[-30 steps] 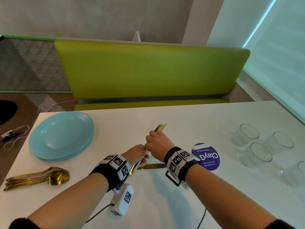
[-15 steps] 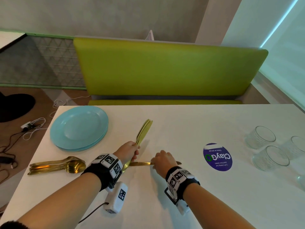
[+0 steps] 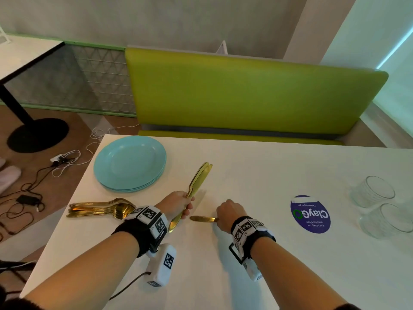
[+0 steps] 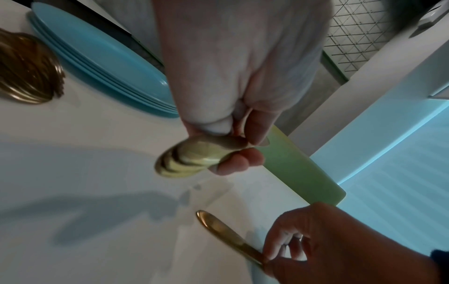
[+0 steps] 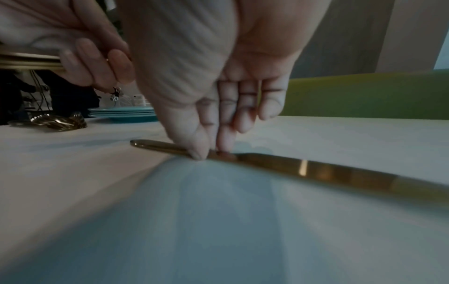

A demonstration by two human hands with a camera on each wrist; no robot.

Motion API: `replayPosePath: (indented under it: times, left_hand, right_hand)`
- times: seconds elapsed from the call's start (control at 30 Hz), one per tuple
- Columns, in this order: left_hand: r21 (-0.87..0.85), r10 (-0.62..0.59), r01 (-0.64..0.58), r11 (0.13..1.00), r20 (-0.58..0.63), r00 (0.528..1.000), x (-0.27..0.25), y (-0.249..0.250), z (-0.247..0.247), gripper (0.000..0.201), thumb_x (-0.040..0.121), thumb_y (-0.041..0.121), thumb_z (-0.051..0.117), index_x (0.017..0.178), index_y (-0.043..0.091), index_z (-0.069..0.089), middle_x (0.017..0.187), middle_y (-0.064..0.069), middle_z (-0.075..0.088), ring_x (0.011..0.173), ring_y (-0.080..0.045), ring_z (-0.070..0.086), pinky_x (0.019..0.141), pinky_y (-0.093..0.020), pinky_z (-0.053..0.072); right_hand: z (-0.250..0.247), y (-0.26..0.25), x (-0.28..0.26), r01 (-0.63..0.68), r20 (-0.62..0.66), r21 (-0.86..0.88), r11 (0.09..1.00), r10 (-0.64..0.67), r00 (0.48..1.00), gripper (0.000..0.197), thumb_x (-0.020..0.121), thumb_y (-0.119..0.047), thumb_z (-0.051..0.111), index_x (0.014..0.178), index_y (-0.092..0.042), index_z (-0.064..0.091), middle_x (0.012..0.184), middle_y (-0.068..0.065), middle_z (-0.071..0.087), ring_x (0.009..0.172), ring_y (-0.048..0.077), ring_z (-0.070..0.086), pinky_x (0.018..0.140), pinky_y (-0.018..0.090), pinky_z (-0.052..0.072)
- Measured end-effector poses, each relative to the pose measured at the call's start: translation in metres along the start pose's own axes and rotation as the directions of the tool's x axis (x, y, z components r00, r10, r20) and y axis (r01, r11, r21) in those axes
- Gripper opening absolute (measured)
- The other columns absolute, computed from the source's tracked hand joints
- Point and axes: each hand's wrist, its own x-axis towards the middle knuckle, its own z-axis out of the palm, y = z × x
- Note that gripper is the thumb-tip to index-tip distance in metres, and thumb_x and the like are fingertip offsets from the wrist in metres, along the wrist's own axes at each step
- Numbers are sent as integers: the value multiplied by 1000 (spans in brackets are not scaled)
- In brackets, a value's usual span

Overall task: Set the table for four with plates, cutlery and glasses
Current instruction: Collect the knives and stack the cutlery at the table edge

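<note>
My left hand [image 3: 178, 204] grips a bundle of gold knives [image 3: 200, 180], tilted up and away over the white table [image 3: 257, 175]. Their handle ends [image 4: 192, 159] stick out below my left hand [image 4: 243, 76]. My right hand [image 3: 228, 213] pinches a single gold knife [image 3: 203, 219] that lies flat on the table. Thumb and fingertips [image 5: 198, 153] sit on this knife [image 5: 316, 171] near its middle. A stack of turquoise plates [image 3: 130, 163] stands at the far left. A pile of gold spoons [image 3: 100, 210] lies in front of the stack. Clear glasses [image 3: 372, 191] stand at the right.
A round purple sticker [image 3: 310, 214] lies flat between my right hand and the glasses. A green bench [image 3: 245, 97] runs along the table's far side. Cables [image 3: 44, 175] lie on the floor past the left table edge, by another table's black foot [image 3: 38, 134].
My right hand left the bundle held by my left hand and came down onto the single knife on the table. The left hand still holds the bundle up.
</note>
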Motion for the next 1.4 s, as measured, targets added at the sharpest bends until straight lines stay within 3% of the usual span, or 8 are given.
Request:
replayPosePath:
  times: [0.2,0.37,0.63,0.7,0.8,1.1,1.23,1.4]
  left_hand:
    - [27,37,-38,999,22,999,-6,4,-5,13,99,9,37,102,4,49,73,-5,48,59,-14,45,55,-23,39]
    - [218,76,-82,972,37,996,-7,-2,-16,15,97,7,35,100,8,50,73,-3,50,59,-13,47,54,-22,40]
    - [415,93,-180,892,220,971,-51,-16,-45,15,96,7,33,101,8,47,77,-2,53,63,-13,52,57,-20,42]
    - [431,90,-203,879,268,959,-65,-27,-53,14,96,7,34,98,8,48,77,-3,54,63,-12,54,55,-18,43]
    - [390,86,-219,894,332,939,-85,-41,-64,14,92,2,41,84,9,50,71,-5,57,57,-13,55,49,-17,45]
    - [302,2,-138,943,409,913,-116,-78,-94,21,93,0,32,97,2,52,79,-8,60,65,-16,61,60,-23,50]
    - [228,-33,-78,970,447,894,-125,-91,-106,23,90,-5,29,91,5,50,80,-11,59,67,-20,60,63,-27,49]
    - [202,-47,-47,978,436,899,-132,-100,-118,22,91,-5,31,87,6,50,79,-10,55,65,-18,54,61,-26,46]
  right_hand:
    - [-6,-8,-9,-74,120,79,994,64,991,29,84,-29,60,103,-9,69,83,5,58,74,22,51,67,27,43]
    - [-19,-28,-33,32,66,-53,998,-28,997,24,89,-16,49,105,-9,66,88,7,63,84,26,54,86,30,38]
    - [-63,-92,-71,186,-123,-273,944,-226,966,20,92,-16,50,103,-18,66,99,0,68,100,22,53,77,30,30]
    - [-76,-119,-83,170,-131,-328,929,-223,966,7,77,-26,70,83,-27,72,80,-8,70,85,15,59,71,28,41]
    - [-73,-147,-89,131,-220,-280,951,-196,956,25,35,-35,89,44,-31,65,45,-14,57,53,7,58,52,16,42]
    - [-73,-201,-106,142,-246,-265,954,-210,946,18,47,-28,87,53,-28,70,54,-9,60,61,15,59,53,21,44]
    - [-75,-217,-109,170,-139,-194,966,-199,970,23,92,-14,51,103,-12,70,103,9,65,105,29,51,83,37,40]
    - [-67,-229,-107,169,-135,-139,976,-187,973,21,92,-13,50,104,-12,68,101,8,64,103,27,52,84,37,40]
